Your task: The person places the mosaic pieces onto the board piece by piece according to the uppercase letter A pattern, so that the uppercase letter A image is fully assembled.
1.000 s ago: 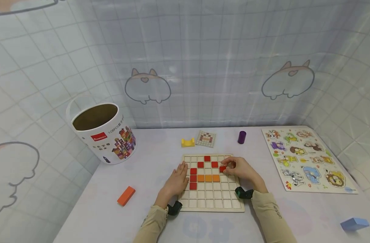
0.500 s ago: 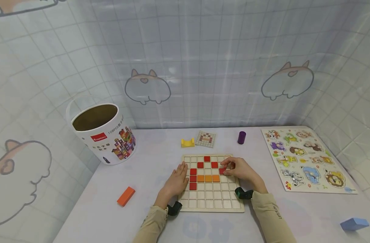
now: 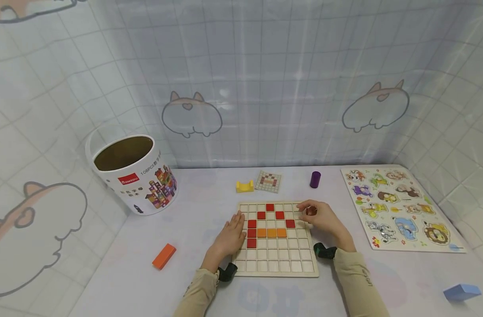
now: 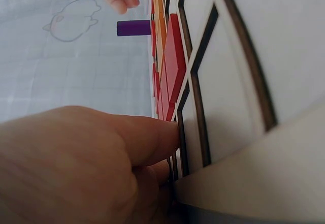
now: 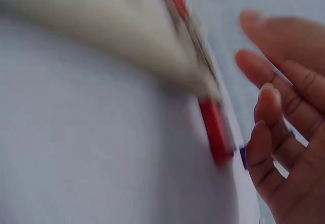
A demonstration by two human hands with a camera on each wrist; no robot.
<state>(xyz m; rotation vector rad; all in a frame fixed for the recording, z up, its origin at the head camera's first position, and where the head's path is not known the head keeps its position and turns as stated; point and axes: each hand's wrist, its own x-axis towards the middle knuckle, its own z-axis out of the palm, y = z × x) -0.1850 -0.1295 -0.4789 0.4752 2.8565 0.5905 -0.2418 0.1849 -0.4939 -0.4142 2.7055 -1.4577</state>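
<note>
A wooden grid board lies on the table, with several red tiles and a row of 3 orange tiles set in its squares. My left hand rests along the board's left edge, fingers straight; in the left wrist view its thumb touches the border. Just off the rightmost red tile, my right hand hovers by the board's upper right edge. Nothing is between its loosely bent fingers in the right wrist view, where the fingertips stand apart from the thumb.
Behind the board are a yellow arch block, a small pattern card and a purple cylinder. A printed bucket stands back left, near an orange block. To the right lie an animal puzzle board and a blue block.
The right hand has let go of the rightmost red tile, which moved slightly toward me into its square, and has drawn away to the right. The left hand has stayed put.
</note>
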